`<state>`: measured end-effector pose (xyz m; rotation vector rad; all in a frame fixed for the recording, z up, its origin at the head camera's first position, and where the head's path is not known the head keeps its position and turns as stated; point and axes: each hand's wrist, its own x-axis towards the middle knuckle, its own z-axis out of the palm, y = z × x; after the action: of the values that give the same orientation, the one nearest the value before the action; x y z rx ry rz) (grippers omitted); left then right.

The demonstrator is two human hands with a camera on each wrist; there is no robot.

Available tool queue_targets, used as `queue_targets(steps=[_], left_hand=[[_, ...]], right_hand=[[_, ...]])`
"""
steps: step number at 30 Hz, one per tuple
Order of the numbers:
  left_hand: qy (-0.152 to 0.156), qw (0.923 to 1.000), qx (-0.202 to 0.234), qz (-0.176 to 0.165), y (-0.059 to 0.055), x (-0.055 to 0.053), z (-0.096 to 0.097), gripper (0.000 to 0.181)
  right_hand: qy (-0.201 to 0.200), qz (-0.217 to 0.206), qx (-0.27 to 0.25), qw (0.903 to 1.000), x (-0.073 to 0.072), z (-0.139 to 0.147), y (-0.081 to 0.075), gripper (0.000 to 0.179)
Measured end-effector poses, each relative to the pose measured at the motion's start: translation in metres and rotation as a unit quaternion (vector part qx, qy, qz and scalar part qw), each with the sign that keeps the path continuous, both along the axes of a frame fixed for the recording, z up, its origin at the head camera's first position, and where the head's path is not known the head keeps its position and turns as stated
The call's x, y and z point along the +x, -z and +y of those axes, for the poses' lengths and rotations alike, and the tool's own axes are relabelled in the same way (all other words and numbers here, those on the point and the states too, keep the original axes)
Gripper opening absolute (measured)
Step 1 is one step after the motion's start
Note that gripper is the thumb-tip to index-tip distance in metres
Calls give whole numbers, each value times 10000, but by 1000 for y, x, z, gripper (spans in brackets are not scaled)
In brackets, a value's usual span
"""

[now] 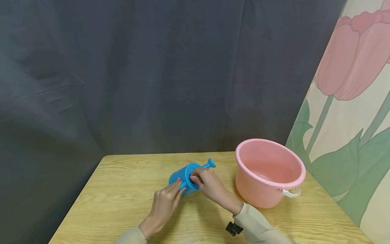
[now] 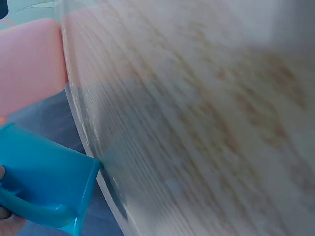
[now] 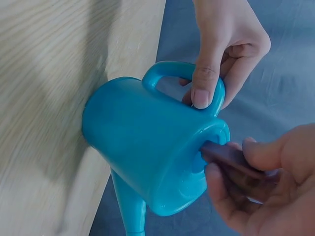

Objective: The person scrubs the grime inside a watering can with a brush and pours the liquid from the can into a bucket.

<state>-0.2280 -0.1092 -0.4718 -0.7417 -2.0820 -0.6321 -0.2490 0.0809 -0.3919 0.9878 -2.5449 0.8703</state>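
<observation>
A blue plastic watering can (image 1: pixel 179 174) leans over the table with its base edge down and its mouth turned toward the right hand. My left hand (image 1: pixel 164 202) grips the can's handle (image 3: pixel 170 70), thumb over the top, as the right wrist view shows. At the mouth, my right hand (image 1: pixel 211 185) pinches a dark reddish-brown flat piece (image 3: pixel 236 160) between thumb and fingers. One end of that piece reaches inside the rim; I cannot tell what it is. The spout (image 1: pixel 209 163) points away to the right.
A pink bucket (image 1: pixel 259 191) with a white handle (image 1: pixel 291 192) stands on the wooden table (image 1: pixel 128 183), right of the hands. Behind the table hangs a dark curtain (image 1: pixel 170 78). A tulip-painted wall (image 1: pixel 338 135) runs along the right side.
</observation>
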Motion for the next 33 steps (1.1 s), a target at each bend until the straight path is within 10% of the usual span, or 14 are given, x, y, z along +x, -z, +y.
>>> queue_targets(steps=[33], left_hand=[[-138, 9996, -82, -218, -5, 4, -6, 33]], right_hand=[[67, -137, -534, 9985, 6, 13, -17, 14]])
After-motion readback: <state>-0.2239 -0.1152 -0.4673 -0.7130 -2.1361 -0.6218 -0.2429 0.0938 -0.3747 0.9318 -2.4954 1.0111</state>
